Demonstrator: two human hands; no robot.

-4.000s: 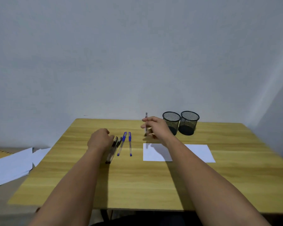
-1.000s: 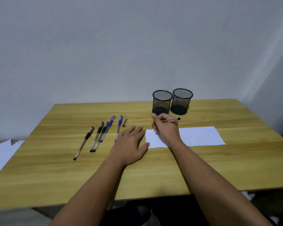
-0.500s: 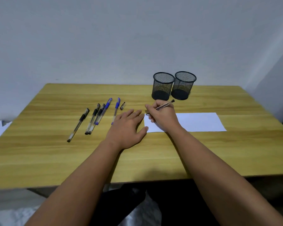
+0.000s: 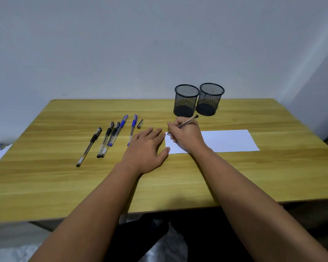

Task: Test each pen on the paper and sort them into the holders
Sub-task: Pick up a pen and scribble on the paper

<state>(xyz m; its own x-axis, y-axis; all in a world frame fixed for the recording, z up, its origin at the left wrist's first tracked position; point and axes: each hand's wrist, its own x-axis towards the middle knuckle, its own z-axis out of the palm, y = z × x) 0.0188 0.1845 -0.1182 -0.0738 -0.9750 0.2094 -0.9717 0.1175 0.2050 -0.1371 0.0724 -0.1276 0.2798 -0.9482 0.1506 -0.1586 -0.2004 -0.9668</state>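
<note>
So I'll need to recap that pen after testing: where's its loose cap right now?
The cap lies on the table, just right of the rightmost blue pen and beyond the left hand.

Matt wood-grain table [image 4: 178, 186], black mesh holders [image 4: 187, 100]

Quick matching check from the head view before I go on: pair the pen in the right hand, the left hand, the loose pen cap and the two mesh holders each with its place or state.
Things:
1. Clear-barrelled pen in right hand
2. Left hand
3. Small black loose pen cap
4. Two black wire-mesh holders

States:
A. Side by side at the wooden table's far edge, no pens inside
B. Tip at the white paper's left end
C. Flat, palm down
D. Lying beside a blue pen

Pairs: 1-B, 2-C, 3-D, 4-A
</note>
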